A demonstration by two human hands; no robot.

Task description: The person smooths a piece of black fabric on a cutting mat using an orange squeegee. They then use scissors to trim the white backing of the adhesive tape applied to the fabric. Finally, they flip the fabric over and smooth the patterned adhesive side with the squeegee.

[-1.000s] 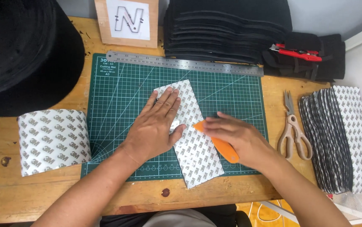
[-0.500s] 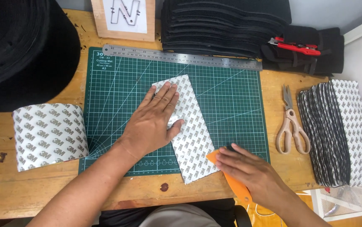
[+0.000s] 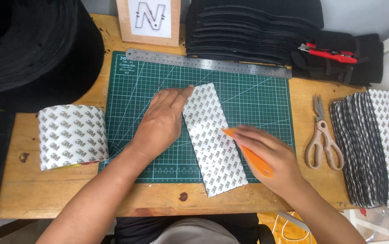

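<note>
A long strip backed with white printed liner paper [image 3: 214, 140] lies slanted on the green cutting mat [image 3: 262, 104], its near end over the mat's front edge. My left hand [image 3: 160, 122] lies flat on the mat, its fingers against the strip's far left edge. My right hand [image 3: 266, 156] grips an orange scraper tool [image 3: 248, 153], whose tip rests on the strip's right side about midway along.
A roll of the same liner-backed tape [image 3: 70, 135] lies left of the mat. A steel ruler [image 3: 208, 63] lies along the mat's far edge. Scissors [image 3: 323, 135] and a stack of cut strips [image 3: 375, 149] sit right. Black felt pieces [image 3: 253, 27], red snips [image 3: 327, 53] and a large black roll [image 3: 32, 49] stand behind.
My right hand with the orange scraper went down to the strip's near end, then came back up to its middle. My left hand slid left, off the strip's centre to its edge.
</note>
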